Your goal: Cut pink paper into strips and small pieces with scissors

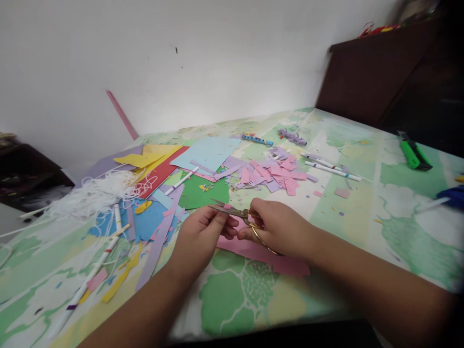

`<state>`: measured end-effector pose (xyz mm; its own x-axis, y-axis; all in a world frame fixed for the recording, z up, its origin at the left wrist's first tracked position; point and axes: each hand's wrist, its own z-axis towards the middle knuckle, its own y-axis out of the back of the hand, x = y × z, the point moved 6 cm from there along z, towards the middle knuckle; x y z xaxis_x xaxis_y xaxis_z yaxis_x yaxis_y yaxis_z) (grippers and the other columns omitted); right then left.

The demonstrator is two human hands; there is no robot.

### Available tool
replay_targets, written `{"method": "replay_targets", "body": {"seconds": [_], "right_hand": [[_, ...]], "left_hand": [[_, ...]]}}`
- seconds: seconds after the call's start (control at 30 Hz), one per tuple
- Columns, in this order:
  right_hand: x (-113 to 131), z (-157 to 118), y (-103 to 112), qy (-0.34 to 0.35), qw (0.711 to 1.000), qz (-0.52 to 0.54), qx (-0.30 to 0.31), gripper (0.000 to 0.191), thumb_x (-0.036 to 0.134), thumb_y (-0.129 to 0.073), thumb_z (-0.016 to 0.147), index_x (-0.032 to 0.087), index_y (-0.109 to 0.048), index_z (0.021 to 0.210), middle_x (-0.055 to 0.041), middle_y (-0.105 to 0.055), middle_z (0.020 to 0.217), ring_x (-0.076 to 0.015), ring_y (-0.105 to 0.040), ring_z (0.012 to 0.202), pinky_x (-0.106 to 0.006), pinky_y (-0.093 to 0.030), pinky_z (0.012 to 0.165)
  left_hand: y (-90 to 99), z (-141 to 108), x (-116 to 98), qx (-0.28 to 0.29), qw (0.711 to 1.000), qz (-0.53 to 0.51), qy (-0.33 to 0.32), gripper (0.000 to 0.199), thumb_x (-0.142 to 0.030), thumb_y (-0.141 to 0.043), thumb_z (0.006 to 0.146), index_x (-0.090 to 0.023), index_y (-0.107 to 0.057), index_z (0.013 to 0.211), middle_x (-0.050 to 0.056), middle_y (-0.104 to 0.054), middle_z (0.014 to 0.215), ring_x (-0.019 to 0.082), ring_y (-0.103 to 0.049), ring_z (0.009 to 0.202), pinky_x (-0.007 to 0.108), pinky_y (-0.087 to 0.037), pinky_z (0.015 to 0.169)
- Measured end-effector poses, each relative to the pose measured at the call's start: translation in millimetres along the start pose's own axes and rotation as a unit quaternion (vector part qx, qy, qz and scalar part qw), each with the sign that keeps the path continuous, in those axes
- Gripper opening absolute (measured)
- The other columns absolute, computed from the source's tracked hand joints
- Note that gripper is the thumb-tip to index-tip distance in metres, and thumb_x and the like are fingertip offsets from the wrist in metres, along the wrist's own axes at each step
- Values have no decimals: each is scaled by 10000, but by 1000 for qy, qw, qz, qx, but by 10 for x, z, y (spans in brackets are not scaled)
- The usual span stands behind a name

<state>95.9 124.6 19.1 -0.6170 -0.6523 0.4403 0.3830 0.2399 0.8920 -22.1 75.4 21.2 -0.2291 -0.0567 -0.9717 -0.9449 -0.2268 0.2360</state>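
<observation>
My right hand (277, 224) is closed round the gold handles of a pair of scissors (237, 211), whose blades are parted and point left. A small bit of pink paper (227, 206) shows at the blades. My left hand (203, 232) is closed in a pinch just under the blades; what its fingers hold is too small to make out. Beneath both hands a pink paper strip (253, 250) lies on the patterned tablecloth (232, 295). Beyond them is a pile of pink and purple cut pieces (279, 171).
White string (94, 195) lies tangled at left, beside yellow, red and blue sheets. A green sheet (195, 191) and a light blue sheet (208, 152) are ahead. White sticks (333, 170) and a green cutter (415, 153) lie to the right. A wall stands behind.
</observation>
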Motion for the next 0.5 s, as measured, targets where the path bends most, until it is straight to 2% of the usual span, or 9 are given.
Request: {"method": "replay_targets", "body": {"seconds": [0.23, 0.5], "right_hand": [[-27, 2, -12, -13, 1000, 0, -18, 361, 539, -427, 651, 182, -405, 706, -8, -503, 629, -111, -406, 527, -198, -200, 423], [-56, 34, -50, -32, 999, 5, -12, 363, 535, -438, 645, 179, -409, 706, -8, -500, 626, -111, -407, 528, -199, -201, 427]], "left_hand": [[7, 9, 14, 0, 1000, -12, 21, 174, -301, -463, 694, -151, -535, 743, 13, -602, 666, 118, -563, 568, 267, -450, 579], [5, 35, 38, 4, 999, 17, 33, 161, -279, -452, 701, -139, -516, 652, -3, -567, 585, 88, -527, 498, 216, -425, 506]]}}
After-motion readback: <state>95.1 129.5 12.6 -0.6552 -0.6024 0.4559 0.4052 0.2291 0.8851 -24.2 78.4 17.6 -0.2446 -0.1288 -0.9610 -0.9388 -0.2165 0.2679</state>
